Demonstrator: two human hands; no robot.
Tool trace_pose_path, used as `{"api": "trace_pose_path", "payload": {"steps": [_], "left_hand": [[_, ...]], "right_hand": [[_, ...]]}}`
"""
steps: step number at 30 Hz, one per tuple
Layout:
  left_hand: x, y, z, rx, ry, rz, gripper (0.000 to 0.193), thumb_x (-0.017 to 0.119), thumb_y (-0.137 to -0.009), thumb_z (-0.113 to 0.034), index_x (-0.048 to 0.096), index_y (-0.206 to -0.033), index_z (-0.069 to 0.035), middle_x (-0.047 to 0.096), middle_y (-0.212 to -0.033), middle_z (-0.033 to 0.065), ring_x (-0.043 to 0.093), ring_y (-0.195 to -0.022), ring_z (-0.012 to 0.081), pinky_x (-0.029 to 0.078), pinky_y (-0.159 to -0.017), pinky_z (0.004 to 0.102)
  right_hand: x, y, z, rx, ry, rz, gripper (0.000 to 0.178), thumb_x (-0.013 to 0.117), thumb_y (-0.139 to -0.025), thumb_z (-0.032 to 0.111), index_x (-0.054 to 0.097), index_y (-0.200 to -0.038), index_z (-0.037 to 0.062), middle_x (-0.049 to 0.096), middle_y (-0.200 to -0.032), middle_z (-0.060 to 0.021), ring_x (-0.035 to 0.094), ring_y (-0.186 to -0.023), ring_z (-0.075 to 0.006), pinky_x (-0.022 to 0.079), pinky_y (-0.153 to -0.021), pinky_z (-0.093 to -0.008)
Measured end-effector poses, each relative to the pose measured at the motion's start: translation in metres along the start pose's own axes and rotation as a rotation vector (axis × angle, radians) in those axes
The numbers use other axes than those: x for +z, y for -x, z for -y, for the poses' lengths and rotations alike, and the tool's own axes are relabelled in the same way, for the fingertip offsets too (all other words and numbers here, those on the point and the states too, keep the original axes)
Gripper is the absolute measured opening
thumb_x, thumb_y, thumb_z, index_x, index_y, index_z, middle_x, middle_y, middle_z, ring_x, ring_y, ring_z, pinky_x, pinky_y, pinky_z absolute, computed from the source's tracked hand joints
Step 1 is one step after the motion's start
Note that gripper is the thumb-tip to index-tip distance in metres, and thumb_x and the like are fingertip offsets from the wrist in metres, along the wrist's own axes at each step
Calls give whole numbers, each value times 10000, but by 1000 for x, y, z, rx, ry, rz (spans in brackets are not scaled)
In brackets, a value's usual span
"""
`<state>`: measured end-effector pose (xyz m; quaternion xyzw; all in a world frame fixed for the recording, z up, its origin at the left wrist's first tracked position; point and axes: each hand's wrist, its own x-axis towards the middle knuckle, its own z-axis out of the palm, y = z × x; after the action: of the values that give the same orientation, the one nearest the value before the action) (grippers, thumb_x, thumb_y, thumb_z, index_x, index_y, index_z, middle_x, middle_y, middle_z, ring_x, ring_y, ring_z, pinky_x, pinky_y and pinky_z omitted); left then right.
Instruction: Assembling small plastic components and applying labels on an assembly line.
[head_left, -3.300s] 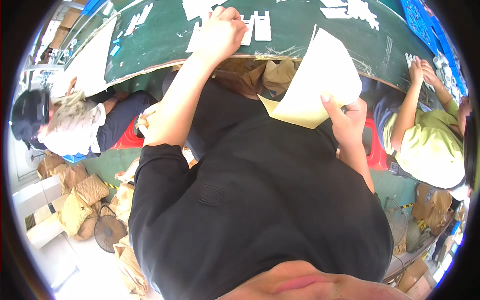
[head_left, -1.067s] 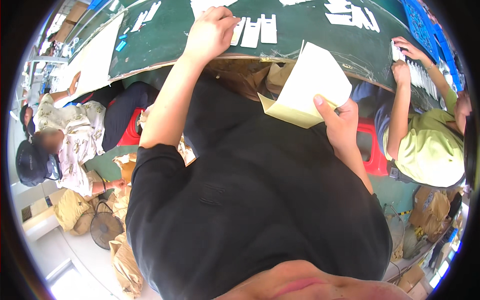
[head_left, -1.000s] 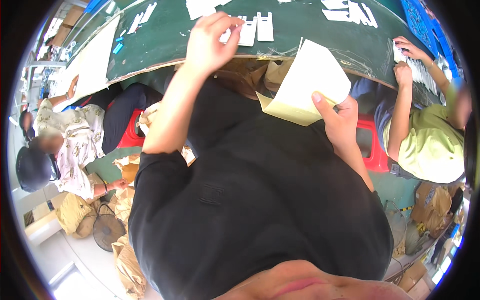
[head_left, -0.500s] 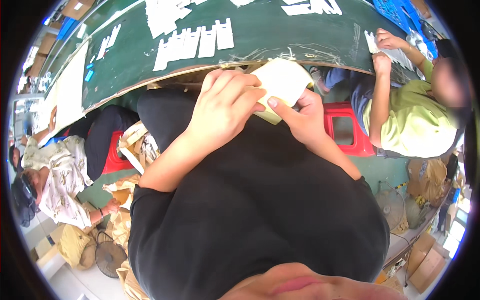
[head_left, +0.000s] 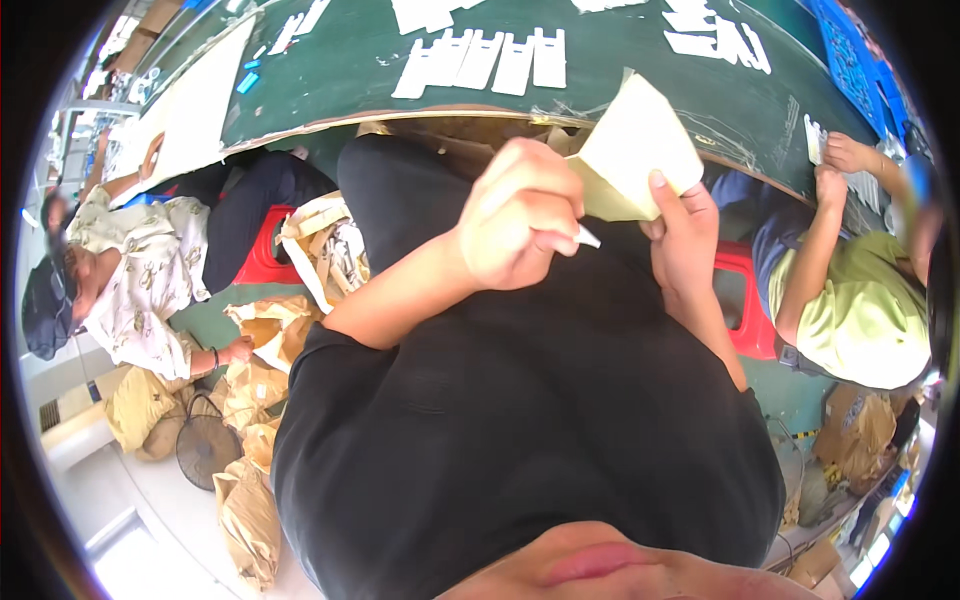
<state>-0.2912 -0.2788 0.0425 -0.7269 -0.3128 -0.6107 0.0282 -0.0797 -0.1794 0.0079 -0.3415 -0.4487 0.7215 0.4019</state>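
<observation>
My right hand [head_left: 685, 235] grips a pale yellow, folded-looking sheet [head_left: 643, 150], thumb on its near face, just in front of the table's edge. Its upper part stands up to a corner, and a darker flap shows at the left. Close beside it, my left hand [head_left: 522, 215] is closed in a pinch, with a small white pointed piece [head_left: 588, 237] sticking out of the fingers. Whether that piece is paper or plastic I cannot tell. On the green table [head_left: 330, 85] beyond lie several flat white notched pieces [head_left: 482, 62] in an overlapping row.
More white pieces [head_left: 715, 40] lie at the far right, near a blue crate [head_left: 850, 70]. One person [head_left: 860, 300] sits at right, handling white pieces; another [head_left: 150, 270] sits at left. Paper bags [head_left: 250, 510], a fan [head_left: 208, 450] and red stools [head_left: 268, 250] stand around.
My left hand has come away from the pale yellow sheet, now with the white piece in its fingers. The sheet has tilted more upright in my right hand. The whole view has shifted.
</observation>
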Motion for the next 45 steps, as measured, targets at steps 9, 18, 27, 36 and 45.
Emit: {"api": "trace_pose_path", "payload": {"steps": [9, 18, 27, 36, 45], "left_hand": [[-171, 24, 116, -558, -607, 191, 143, 749, -901, -75, 649, -1002, -61, 565, -1310, 147, 561, -1216, 300, 440, -1060, 405], [-184, 33, 159, -628, -612, 601, 89, 713, -943, -140, 646, -996, -116, 551, -1423, 83, 508, -1333, 302, 347, -1134, 454], [-171, 50, 173, -700, -790, 567, 149, 774, -897, -227, 713, -1026, -183, 563, -1415, 71, 495, -1350, 292, 324, -1133, 518], [-163, 42, 176, -647, -919, 426, 245, 860, -791, -268, 815, -1016, -182, 657, -1178, -49, 580, -1191, 209, 387, -1048, 465], [-157, 51, 174, -553, -882, 398, 104, 799, -847, -189, 804, -920, -115, 682, -1133, -12, 607, -1137, 223, 450, -1002, 409]], "right_hand": [[-1, 6, -2, 43, 151, 108, 250, 722, -992, 113, 686, -1209, -8, 739, -1093, -38, 642, -896, -51, 479, -722, -210], [-1, 3, -3, -16, 222, 79, 265, 728, -987, 125, 691, -1215, -5, 740, -1067, -19, 592, -820, -15, 424, -666, -190], [5, -3, -1, 5, 278, 26, 202, 736, -978, 153, 707, -1143, 41, 710, -923, 20, 467, -627, -6, 323, -537, -194], [7, -14, -7, 35, 247, 106, 275, 714, -989, 95, 687, -1239, -14, 740, -1133, -44, 644, -982, -69, 497, -859, -239], [10, -10, -5, 18, 243, 108, 279, 707, -992, 88, 682, -1247, -23, 737, -1155, -57, 654, -1019, -87, 504, -909, -259]]}}
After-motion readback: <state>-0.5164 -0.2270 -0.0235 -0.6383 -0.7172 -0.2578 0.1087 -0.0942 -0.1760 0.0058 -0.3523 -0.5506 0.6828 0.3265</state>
